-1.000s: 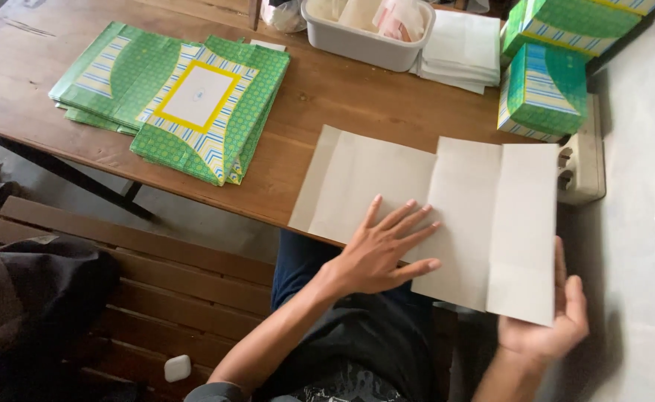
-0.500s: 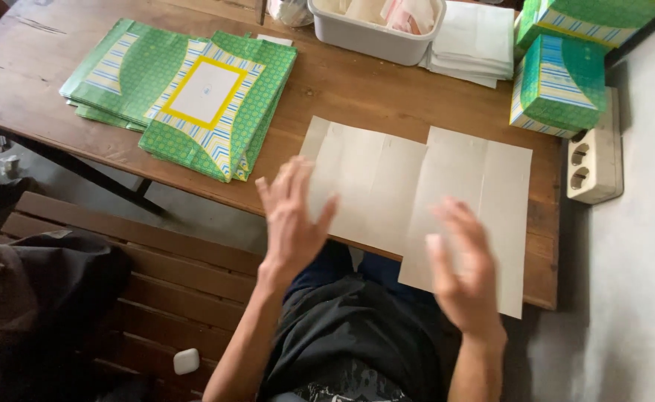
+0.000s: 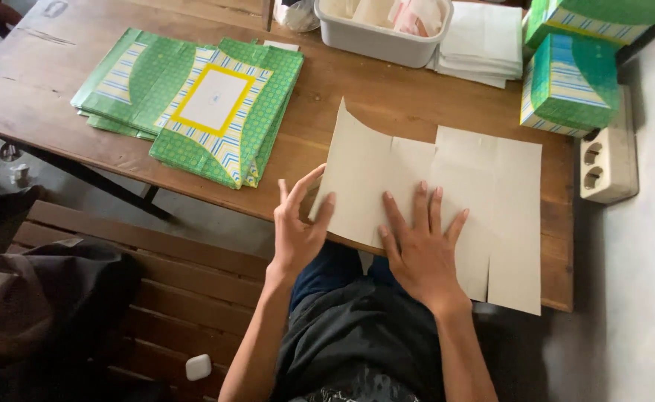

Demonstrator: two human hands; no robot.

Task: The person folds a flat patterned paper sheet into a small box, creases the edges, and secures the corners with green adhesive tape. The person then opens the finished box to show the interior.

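A: Right hand (image 3: 422, 253)?
B: Lying flat, fingers spread, pressing the beige cardboard blank (image 3: 446, 201) at lower centre; half a second ago it was hovering above it.
A: Left hand (image 3: 297, 223)?
B: Open, fingers curled, lifting the blank's left panel, which is now curving upward. It was flat before, so a fold looks to be starting.
A: Around it?
B: Blank overhanging the wooden table's (image 3: 59, 82) near edge. Green printed flats (image 3: 193, 104) upper left, grey tub (image 3: 383, 33) top centre, green boxes (image 3: 573, 82) upper right.
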